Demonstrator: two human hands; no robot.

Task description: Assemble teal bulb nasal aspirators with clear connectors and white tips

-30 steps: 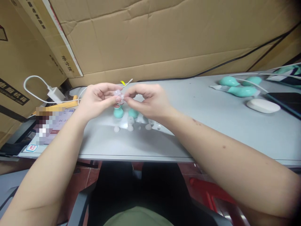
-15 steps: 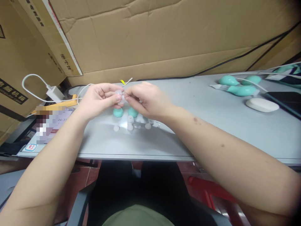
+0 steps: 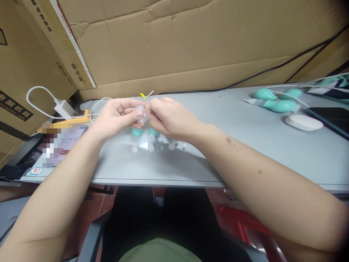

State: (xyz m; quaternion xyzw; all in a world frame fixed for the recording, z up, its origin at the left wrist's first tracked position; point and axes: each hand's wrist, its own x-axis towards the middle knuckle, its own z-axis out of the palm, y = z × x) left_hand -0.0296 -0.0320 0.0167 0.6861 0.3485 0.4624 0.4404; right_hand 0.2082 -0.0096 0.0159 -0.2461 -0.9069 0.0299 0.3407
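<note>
Between thumb and fingers, my left hand [image 3: 124,112] grips a small translucent plastic piece [image 3: 140,113]. My right hand [image 3: 165,114] is closed in a pinch at the right side of that piece; whatever its fingertips hold is hidden. Below the hands stand two teal rounded pieces, a left one [image 3: 137,131] and a right one [image 3: 154,132] partly covered by my right hand. Closer to the table's front edge lie several small whitish translucent parts, among them a round disc [image 3: 135,149], a ring-like part [image 3: 151,138] and another disc [image 3: 171,146].
At the right are several teal bulb-shaped items [image 3: 280,105], a white oval case [image 3: 304,122] and a dark device [image 3: 331,118]. A phone [image 3: 73,142] and a white charger [image 3: 64,108] with cable are at the left. Cardboard [image 3: 191,47] walls the table's back.
Both hands stay together over the same spot. The translucent piece has shifted slightly right, and my right hand has turned a little, its fingers curled closer around the piece's side.
</note>
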